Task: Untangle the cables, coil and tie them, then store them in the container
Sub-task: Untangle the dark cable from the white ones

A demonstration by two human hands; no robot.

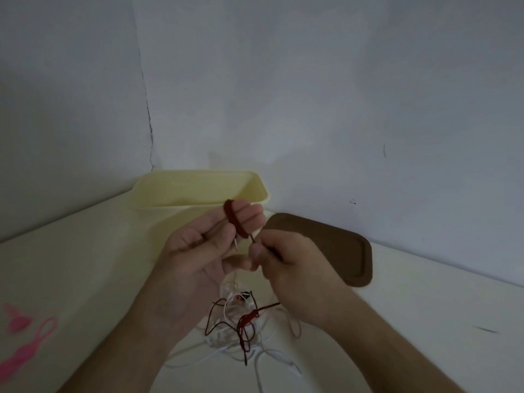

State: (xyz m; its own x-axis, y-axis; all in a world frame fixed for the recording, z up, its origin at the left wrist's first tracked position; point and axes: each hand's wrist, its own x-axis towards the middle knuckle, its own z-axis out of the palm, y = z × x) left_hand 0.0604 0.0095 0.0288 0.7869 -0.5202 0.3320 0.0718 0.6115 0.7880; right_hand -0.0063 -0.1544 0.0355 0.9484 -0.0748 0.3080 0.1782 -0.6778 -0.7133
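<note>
We have a single view, head-worn and wide-angle, looking forward and down over the worktop (85, 279) toward a wall corner (147, 109), with both forearms entering from the bottom edge. The camera sits close: the hands, left (198, 251) and right (289, 265), meet near frame centre just in front of the cream container (198, 188), and the wall fills the upper half. With only this one view we note no overlap with any other; the frame edges curve with lens distortion.

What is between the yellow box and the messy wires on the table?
In the head view, both hands winding the red cable sit between the yellow box and the tangle.
</note>
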